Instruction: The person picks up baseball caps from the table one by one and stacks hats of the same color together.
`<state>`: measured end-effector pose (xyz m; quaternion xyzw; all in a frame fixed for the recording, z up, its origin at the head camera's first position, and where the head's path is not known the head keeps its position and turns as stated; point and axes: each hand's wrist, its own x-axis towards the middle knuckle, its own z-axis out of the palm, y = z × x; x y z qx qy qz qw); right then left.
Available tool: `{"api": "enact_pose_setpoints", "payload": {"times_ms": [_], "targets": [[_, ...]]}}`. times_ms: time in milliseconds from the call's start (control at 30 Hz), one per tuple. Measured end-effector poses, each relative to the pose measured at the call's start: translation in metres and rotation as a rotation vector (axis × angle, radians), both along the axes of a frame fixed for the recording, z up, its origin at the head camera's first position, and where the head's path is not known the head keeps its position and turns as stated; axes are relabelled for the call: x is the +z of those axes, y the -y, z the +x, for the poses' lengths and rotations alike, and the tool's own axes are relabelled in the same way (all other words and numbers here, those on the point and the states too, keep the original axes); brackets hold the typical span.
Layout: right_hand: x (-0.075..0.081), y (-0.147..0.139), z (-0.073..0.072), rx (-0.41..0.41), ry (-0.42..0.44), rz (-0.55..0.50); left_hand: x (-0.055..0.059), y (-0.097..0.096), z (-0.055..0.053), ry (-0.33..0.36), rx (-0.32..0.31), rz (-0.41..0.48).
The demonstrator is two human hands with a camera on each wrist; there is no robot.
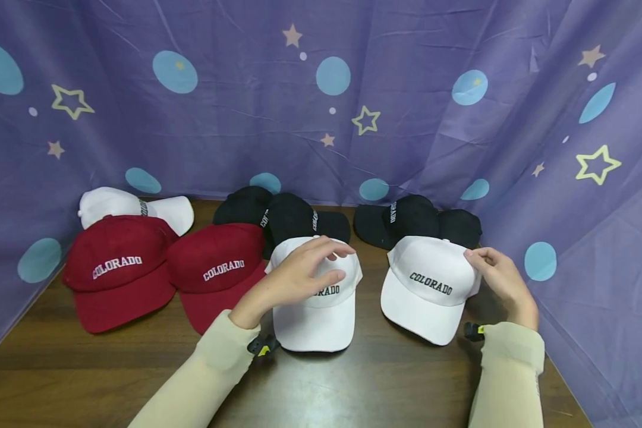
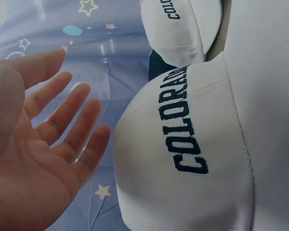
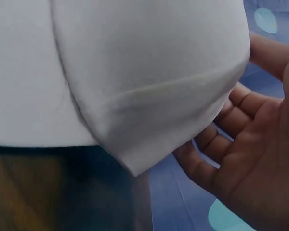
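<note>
Right white cap (image 1: 429, 292): fabric baseball cap, domed crown, curved visor, dark COLORADO lettering. Sat over the brown wood-grain table (image 1: 406, 386), visor toward the wearer; couldn't tell if it rested fully flat. Used as landmark below.

Right hand (image 1: 504, 284) was at its right rear edge, thumb and fingertips pinching the crown fabric, other fingers curled behind it.

Handling, my read: light, not fragile, low slip. Crown looked soft enough to dent under a hard squeeze; visor looked stiffer. Best hold: crown's side or rear edge, light pinch, or both sides at once to keep the dome's shape.

Middle white cap (image 1: 314, 324), same fabric and lettering, stood left of the landmark with a small gap. Left hand (image 1: 291, 276) hovered over it, fingers loosely spread, holding nothing; wrist view showed them just beside the crown, apart from it.

Further left of the landmark: two dark red fabric caps (image 1: 222, 258) with white COLORADO lettering, side by side. Far left and behind: rear white cap (image 1: 112, 205).

Directly behind the landmark: one pair of black fabric caps (image 1: 414, 217). Behind and left: another black pair (image 1: 291, 220), overlapping.

Backdrop past everything: purple curtain (image 1: 406, 71) with stars and blue ovals.
</note>
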<state>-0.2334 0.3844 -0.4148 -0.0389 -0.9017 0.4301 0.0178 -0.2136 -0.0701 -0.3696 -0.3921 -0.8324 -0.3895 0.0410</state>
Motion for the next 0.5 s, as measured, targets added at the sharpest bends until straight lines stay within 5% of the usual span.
{"api": "enact_pose_setpoints", "payload": {"times_ms": [300, 500], "targets": [[0.026, 0.016, 0.004, 0.167, -0.179, -0.412, 0.003, 0.004, -0.001, 0.027, 0.022, 0.034], [0.048, 0.031, 0.01, 0.285, -0.231, -0.513, 0.006, 0.009, -0.003, 0.045, 0.043, 0.076]]}}
